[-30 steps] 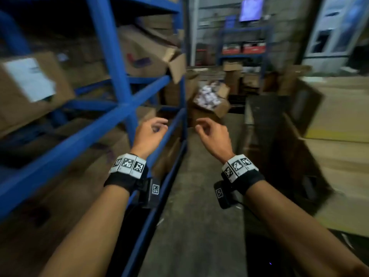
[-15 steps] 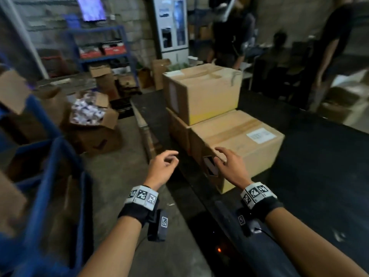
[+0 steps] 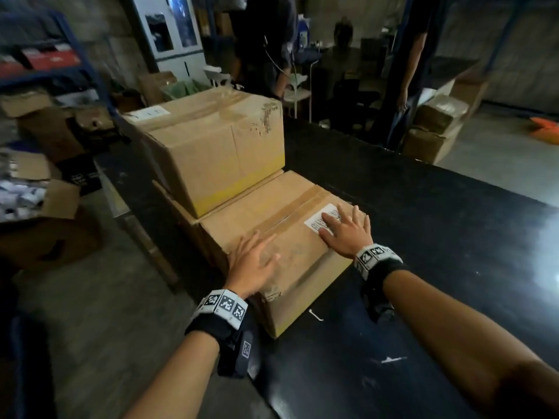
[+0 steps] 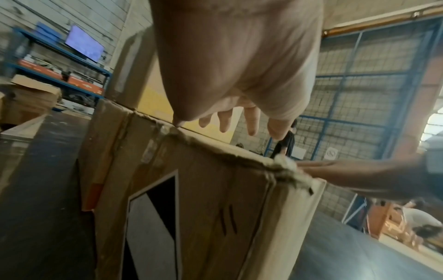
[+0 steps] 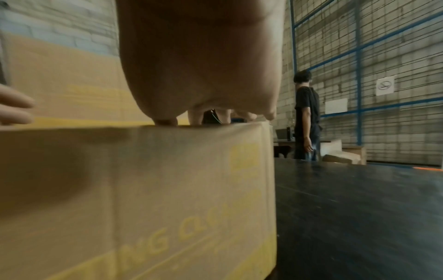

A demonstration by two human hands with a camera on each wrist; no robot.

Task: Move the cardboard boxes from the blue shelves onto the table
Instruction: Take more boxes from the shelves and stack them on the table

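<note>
I see two tan boxes on a black surface (image 3: 423, 207). The upper box (image 3: 211, 146) carries a yellow band along its base and a white label on top. The lower box (image 3: 272, 231) has a white printed label (image 3: 320, 220), yellow lettering on one side and a black-and-white diamond mark (image 4: 153, 223) on another. My wristbands (image 3: 223, 305) are black with white checker-like tags.

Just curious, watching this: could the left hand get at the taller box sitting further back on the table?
Probably yes. The left hand lies open over the near box, and the taller box stands right behind it, its front face unblocked.
</note>
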